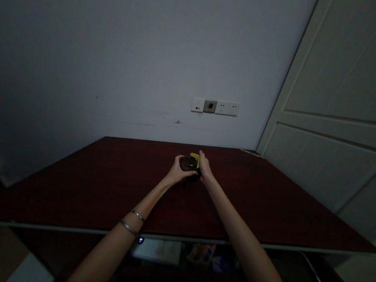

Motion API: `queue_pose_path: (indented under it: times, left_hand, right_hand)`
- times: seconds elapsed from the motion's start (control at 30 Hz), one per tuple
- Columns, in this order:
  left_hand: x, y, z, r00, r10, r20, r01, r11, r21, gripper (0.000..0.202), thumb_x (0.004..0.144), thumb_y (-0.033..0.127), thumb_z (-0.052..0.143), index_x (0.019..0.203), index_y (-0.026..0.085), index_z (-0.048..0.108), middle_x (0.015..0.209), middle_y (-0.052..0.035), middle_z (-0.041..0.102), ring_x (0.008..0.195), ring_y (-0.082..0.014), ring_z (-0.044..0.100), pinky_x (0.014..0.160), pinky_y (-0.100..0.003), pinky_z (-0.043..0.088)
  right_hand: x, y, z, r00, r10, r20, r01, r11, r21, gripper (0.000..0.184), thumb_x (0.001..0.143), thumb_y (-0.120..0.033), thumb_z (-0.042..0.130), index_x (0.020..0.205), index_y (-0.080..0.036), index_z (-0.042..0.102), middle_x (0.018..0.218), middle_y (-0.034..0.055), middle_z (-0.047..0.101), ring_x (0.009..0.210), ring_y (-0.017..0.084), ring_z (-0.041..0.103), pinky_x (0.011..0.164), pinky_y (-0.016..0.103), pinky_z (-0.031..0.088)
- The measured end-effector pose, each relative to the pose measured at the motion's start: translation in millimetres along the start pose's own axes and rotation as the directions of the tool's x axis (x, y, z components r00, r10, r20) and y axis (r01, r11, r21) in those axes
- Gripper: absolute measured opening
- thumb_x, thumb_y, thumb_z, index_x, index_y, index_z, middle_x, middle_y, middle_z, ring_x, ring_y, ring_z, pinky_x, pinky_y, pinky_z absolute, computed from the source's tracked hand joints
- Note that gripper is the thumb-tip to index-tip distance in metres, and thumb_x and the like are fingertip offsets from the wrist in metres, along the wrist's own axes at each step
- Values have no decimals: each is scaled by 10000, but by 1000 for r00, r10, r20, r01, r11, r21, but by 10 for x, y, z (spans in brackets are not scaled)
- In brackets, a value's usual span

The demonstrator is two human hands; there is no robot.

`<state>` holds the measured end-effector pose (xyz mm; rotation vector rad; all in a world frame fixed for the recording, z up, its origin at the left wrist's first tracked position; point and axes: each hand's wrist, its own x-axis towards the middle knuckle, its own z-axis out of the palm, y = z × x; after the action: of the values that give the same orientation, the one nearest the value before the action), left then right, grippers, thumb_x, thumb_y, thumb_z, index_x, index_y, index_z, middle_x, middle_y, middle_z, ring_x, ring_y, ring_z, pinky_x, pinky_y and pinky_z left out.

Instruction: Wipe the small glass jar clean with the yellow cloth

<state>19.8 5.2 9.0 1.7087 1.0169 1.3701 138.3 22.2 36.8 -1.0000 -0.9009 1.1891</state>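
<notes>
Above the middle of the dark red table, my left hand (177, 172) wraps its fingers and thumb around a small dark, shiny, rounded object (188, 164) that looks like a jar or bottle. A yellow piece (195, 157) sits at its right side, and a black part shows just below. My right hand (205, 167) is closed against the yellow side, fingers pointing away from me. Dim light and small size hide the object's exact kind. Both forearms reach in from the near edge, and two bracelets (129, 227) circle the left one.
The red table (107, 186) meets a white wall with sockets (226, 108) at the back. A white panelled door (343, 100) stands to the right. Below the near edge, an open drawer or shelf holds a white flat item (157, 250) and small packets (201, 255).
</notes>
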Motion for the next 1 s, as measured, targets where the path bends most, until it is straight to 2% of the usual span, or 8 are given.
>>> queue_pose_path:
  times: [0.13,0.23,0.33,0.47,0.6,0.67,0.87,1.0]
  left_hand:
    - [1,72,-41,982,-91,167,105,991,-77,1003,537,276,732,1333,108,146,1306,-179,374,1195,-251,382,1006,-384,276]
    - [18,86,-67,969,-95,230,126,984,-123,879,577,254,703,1313,112,246,1266,-165,435,1161,-256,423,984,-404,310]
    - [50,49,-68,990,-61,127,73,993,-90,802,536,232,735,1245,126,374,1146,-142,535,1092,-267,478,955,-434,336]
    - [85,-20,-85,997,-29,-67,35,996,77,758,429,242,788,1117,132,490,1085,-123,541,1079,-275,472,966,-432,313]
    - [71,-37,-97,991,-15,-136,35,988,149,743,422,288,788,1076,112,482,1121,-143,486,1084,-266,458,955,-411,327]
    - [53,-7,-92,995,-13,-95,22,996,90,793,456,282,774,1142,114,413,1141,-144,480,1089,-251,457,947,-407,339]
    - [27,127,-126,980,-60,190,78,993,-90,850,555,215,705,1284,125,276,1253,-145,439,1159,-248,418,997,-402,290]
    - [44,95,-130,981,-45,187,62,995,-84,863,529,248,729,1269,101,310,1203,-166,468,1103,-261,465,964,-422,324]
  right_hand:
    - [51,-56,-93,978,177,106,-186,980,76,438,825,-432,308,682,-162,621,562,39,639,522,152,565,553,248,452]
    - [80,-68,-142,966,209,150,-223,971,86,460,829,-444,292,676,-154,614,544,47,629,493,151,554,530,250,449]
    - [76,-40,-106,990,109,93,-114,992,57,429,826,-426,315,714,-148,623,587,41,643,530,146,565,549,241,445]
    - [30,10,23,998,-56,-37,55,998,-22,370,806,-403,366,763,-155,638,722,35,674,664,145,596,644,230,445]
    - [-28,3,103,996,-83,-31,83,997,-5,333,799,-377,388,778,-159,640,802,38,682,758,152,605,686,223,446]
    - [-39,-25,98,999,-34,12,33,999,33,352,808,-382,370,779,-156,638,774,45,683,736,160,609,668,232,456]
    - [46,-71,-52,981,150,123,-162,982,97,457,840,-421,277,757,-145,631,638,68,662,602,170,598,599,265,473]
    - [99,-22,-102,989,110,93,-117,991,71,434,835,-406,299,730,-152,635,642,54,663,567,149,584,590,246,463]
